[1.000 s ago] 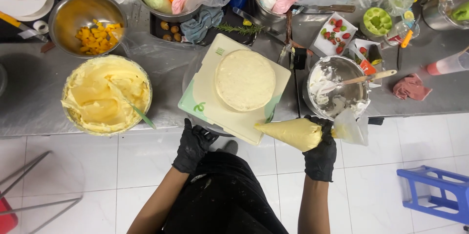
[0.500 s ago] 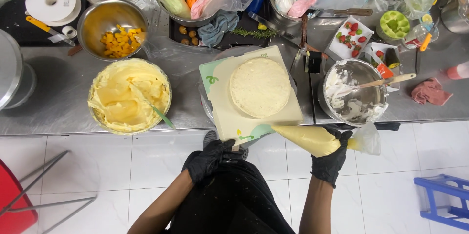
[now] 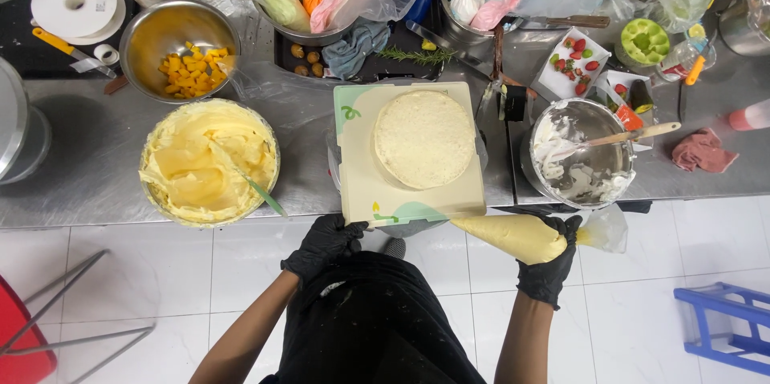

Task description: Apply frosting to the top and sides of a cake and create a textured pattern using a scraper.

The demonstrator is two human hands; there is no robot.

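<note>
Two black-gloved hands work at the near edge of a steel table (image 3: 96,183). The right hand (image 3: 549,268) is wrapped tight around a piping bag (image 3: 513,236) full of pale yellow cream, fingers closed about its wide end, with the twisted clear tail sticking out to the right. The bag lies nearly level, its tip pointing left and just reaching the near right corner of a cream-coloured board (image 3: 361,183). The left hand (image 3: 325,244) has its fingers curled, fingertips touching the board's near edge at its left; it has hold of nothing that can be seen.

On the board sits a round, pale cake layer (image 3: 423,139), flat and bare on top. Left of the board stands a bowl of yellow cream (image 3: 208,163) with a green-handled spatula (image 3: 261,192) stuck in it. Right of the board is a steel bowl of white cream (image 3: 581,151) with a wooden-handled tool resting across it. Farther back, a steel bowl holds orange fruit cubes (image 3: 188,71), and a small white tray holds strawberries (image 3: 573,63).
</note>
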